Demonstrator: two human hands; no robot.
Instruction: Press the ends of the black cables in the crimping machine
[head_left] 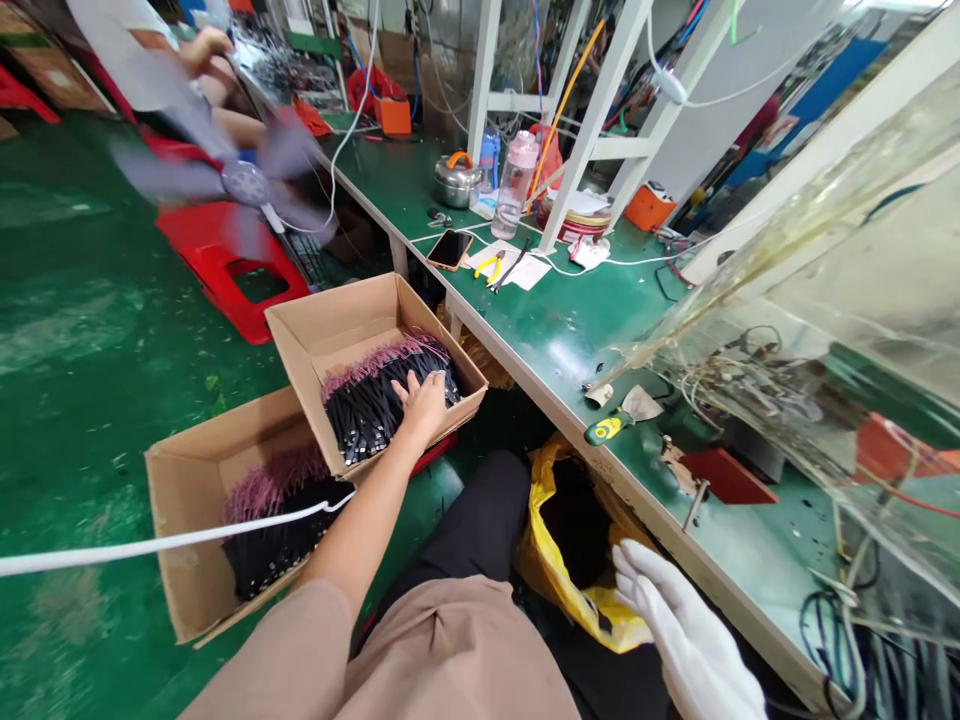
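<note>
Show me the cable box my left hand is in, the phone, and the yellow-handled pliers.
cable box (345, 330), head view, on its bare inner back wall.
phone (450, 249), head view, middle of its dark screen.
pliers (487, 265), head view, on the yellow handles.

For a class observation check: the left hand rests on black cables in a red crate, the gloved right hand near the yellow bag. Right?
No: the head view shows the left hand on black cables in a cardboard box, not a red crate. The gloved right hand is near the yellow bag.
</note>
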